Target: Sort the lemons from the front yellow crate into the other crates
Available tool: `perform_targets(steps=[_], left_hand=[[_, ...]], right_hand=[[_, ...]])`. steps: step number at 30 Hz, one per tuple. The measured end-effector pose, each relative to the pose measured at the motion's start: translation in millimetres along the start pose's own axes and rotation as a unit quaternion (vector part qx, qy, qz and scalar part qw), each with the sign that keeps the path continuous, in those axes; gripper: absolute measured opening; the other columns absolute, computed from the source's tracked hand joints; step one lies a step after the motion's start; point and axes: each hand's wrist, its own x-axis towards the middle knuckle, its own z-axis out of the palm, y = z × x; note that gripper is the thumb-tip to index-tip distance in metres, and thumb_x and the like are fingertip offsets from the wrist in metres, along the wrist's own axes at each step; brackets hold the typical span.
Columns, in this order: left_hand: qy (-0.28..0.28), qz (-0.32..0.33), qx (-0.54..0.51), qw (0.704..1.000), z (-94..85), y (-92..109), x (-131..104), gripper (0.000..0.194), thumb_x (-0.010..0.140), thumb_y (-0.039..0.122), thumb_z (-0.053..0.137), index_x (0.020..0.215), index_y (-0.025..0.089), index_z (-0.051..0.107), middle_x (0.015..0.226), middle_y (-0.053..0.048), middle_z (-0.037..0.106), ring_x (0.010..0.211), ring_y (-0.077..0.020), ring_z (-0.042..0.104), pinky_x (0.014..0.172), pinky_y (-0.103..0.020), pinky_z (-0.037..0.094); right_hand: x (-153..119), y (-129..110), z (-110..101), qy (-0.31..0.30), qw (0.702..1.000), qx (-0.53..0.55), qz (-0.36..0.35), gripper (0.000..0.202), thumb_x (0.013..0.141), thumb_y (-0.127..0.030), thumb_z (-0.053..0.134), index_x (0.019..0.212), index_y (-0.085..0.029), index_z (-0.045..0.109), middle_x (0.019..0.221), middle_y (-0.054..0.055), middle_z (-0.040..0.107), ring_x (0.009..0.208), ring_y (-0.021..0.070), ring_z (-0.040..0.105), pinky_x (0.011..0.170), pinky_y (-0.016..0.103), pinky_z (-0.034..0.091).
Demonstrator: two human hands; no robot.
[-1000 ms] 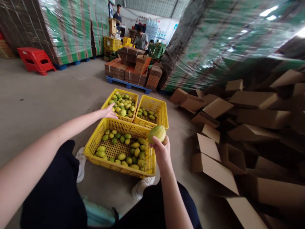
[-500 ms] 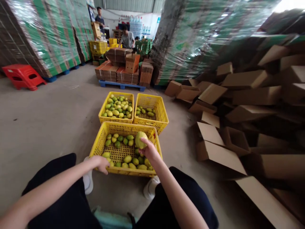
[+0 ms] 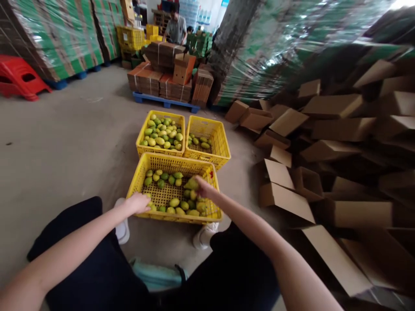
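A yellow plastic crate sits on the floor between my feet, with green and yellow lemons in it. In its right part, my right hand is closed around a greenish-yellow lemon, just above other lemons. My left hand lies over the crate's left front corner, its fingers stretched in at the lemons there. I see nothing held in it, though the fingertips are partly hidden and blurred. Beyond stand two more yellow crates, the left one full of lemons, the right one holding several.
Open cardboard boxes are heaped on the right. Flat cartons are stacked on a blue pallet ahead, where a person bends. Wrapped stacks and a red stool are at the left.
My right hand has lowered the lemon towards the others in the crate's right part. My left hand has shifted from the front rim up and inward. The view has tipped downward.
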Motion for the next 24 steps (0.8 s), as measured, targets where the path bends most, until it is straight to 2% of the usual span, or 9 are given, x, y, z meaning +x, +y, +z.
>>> perform_targets(steps=[3, 5, 6, 9, 12, 16, 20, 23, 24], left_hand=[[0.008, -0.001, 0.003, 1.0, 0.8, -1, -6, 0.038, 0.096, 0.034, 0.053, 0.123, 0.014, 0.071, 0.12, -0.021, 0.073, 0.112, -0.0354, 0.071, 0.094, -0.044, 0.054], [0.01, -0.003, 0.004, 1.0, 2.0, -2, -8, 0.037, 0.095, 0.032, 0.055, 0.121, 0.012, 0.072, 0.116, -0.022, 0.074, 0.108, -0.0363, 0.072, 0.091, -0.044, 0.056], [0.009, -0.004, 0.004, 1.0, 2.7, -3, -8, 0.036, 0.094, 0.031, 0.055, 0.12, 0.01, 0.072, 0.115, -0.022, 0.074, 0.107, -0.0371, 0.072, 0.089, -0.045, 0.057], [0.021, 0.015, 0.0, 1.0, 3.6, -7, -5, 0.036, 0.095, 0.027, 0.053, 0.121, 0.01, 0.071, 0.116, -0.023, 0.074, 0.108, -0.0376, 0.071, 0.091, -0.047, 0.056], [0.035, 0.048, -0.003, 0.998, 3.8, -9, 3, 0.038, 0.097, 0.026, 0.048, 0.127, 0.014, 0.067, 0.123, -0.02, 0.071, 0.112, -0.0348, 0.07, 0.094, -0.045, 0.054], [0.017, 0.054, 0.01, 0.998, 10.7, -7, 12, 0.033, 0.095, 0.03, 0.051, 0.118, 0.016, 0.071, 0.113, -0.017, 0.075, 0.103, -0.0327, 0.072, 0.087, -0.041, 0.055], [-0.006, 0.042, -0.006, 0.999, 23.0, -4, 17, 0.033, 0.092, 0.034, 0.055, 0.117, 0.019, 0.071, 0.108, -0.015, 0.076, 0.093, -0.0295, 0.073, 0.078, -0.036, 0.054], [-0.024, 0.047, -0.057, 0.997, 19.9, -12, 25, 0.026, 0.093, 0.032, 0.055, 0.109, 0.023, 0.074, 0.103, -0.008, 0.077, 0.09, -0.0223, 0.072, 0.079, -0.029, 0.052], [-0.03, 0.07, -0.097, 0.992, 15.4, -19, 31, 0.024, 0.094, 0.031, 0.054, 0.103, 0.024, 0.075, 0.099, -0.004, 0.077, 0.089, -0.0192, 0.071, 0.08, -0.026, 0.05]], right_hand=[[37, -57, -41, 0.032, 0.994, -0.103, -0.016, 0.06, 0.094, -0.059, 0.056, 0.122, -0.007, 0.052, 0.097, 0.016, 0.071, 0.065, 0.0176, 0.071, 0.061, 0.03, 0.06], [44, -78, -63, 0.069, 0.979, -0.189, -0.037, 0.064, 0.095, -0.053, 0.057, 0.138, -0.008, 0.043, 0.117, 0.023, 0.068, 0.089, 0.0256, 0.074, 0.075, 0.038, 0.063], [41, -79, -70, 0.077, 0.968, -0.234, -0.05, 0.061, 0.095, -0.047, 0.058, 0.14, -0.009, 0.043, 0.124, 0.024, 0.066, 0.101, 0.0283, 0.073, 0.083, 0.04, 0.061], [14, -53, -66, 0.02, 0.928, -0.362, -0.083, 0.04, 0.094, -0.028, 0.061, 0.13, -0.012, 0.059, 0.127, 0.019, 0.069, 0.12, 0.0287, 0.066, 0.102, 0.038, 0.052], [-20, -10, -37, -0.114, 0.879, -0.452, -0.102, 0.03, 0.087, -0.025, 0.069, 0.116, -0.018, 0.071, 0.112, 0.011, 0.077, 0.11, 0.0262, 0.071, 0.098, 0.033, 0.052], [-49, 21, 0, -0.218, 0.812, -0.528, -0.122, 0.034, 0.084, -0.031, 0.073, 0.115, -0.016, 0.073, 0.115, 0.016, 0.076, 0.111, 0.032, 0.072, 0.091, 0.036, 0.054], [-58, 26, 4, -0.241, 0.771, -0.573, -0.138, 0.039, 0.092, -0.04, 0.062, 0.126, -0.02, 0.068, 0.121, 0.014, 0.075, 0.113, 0.0301, 0.071, 0.089, 0.034, 0.054], [-60, 28, -8, -0.218, 0.75, -0.612, -0.127, 0.041, 0.095, -0.031, 0.057, 0.132, -0.013, 0.062, 0.124, 0.021, 0.071, 0.116, 0.0344, 0.069, 0.092, 0.04, 0.053], [-60, 29, -12, -0.21, 0.744, -0.622, -0.121, 0.043, 0.096, -0.029, 0.056, 0.134, -0.01, 0.06, 0.125, 0.024, 0.07, 0.118, 0.0368, 0.068, 0.094, 0.043, 0.052]])
